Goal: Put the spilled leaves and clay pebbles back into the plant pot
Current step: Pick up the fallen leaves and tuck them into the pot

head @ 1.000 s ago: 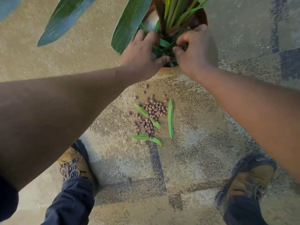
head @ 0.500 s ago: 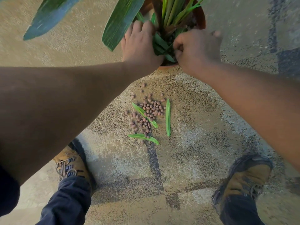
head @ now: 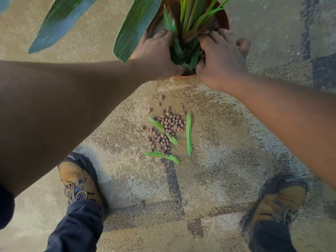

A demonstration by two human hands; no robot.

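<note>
patchy tan and grey carpet (head: 227, 160) covers the floor, crossed by darker lines. at the top edge stands a terracotta pot (head: 224, 19) with a plant (head: 189, 13) in it, whose broad leaves spread out to the left over the carpet.

both hands are at the near side of the pot. the left hand (head: 156, 53) lies over the left rim, fingers stretched forward into the foliage, thumb down near the front rim; some narrow green leaves lie against its inner side, but whether it grasps any of them i cannot tell. the right hand (head: 221, 55) is on the right side, fingers fairly straight and spread, tips pressing down among the stems and dark filling in the pot; it does not appear to hold anything, though the palm side is hidden.

on the carpet just in front of the pot lies a loose heap of clay pebbles (head: 168, 126), with a few strays nearer the pot. three fallen leaves (head: 188, 133) lie with them: one upright along the right of the heap, one slanting across the pebbles, one crosswise at the near end. none of these touch the hands.

lower down, two tan boots (head: 80, 182) with dark trouser legs stand apart, one at each side of the spill.
</note>
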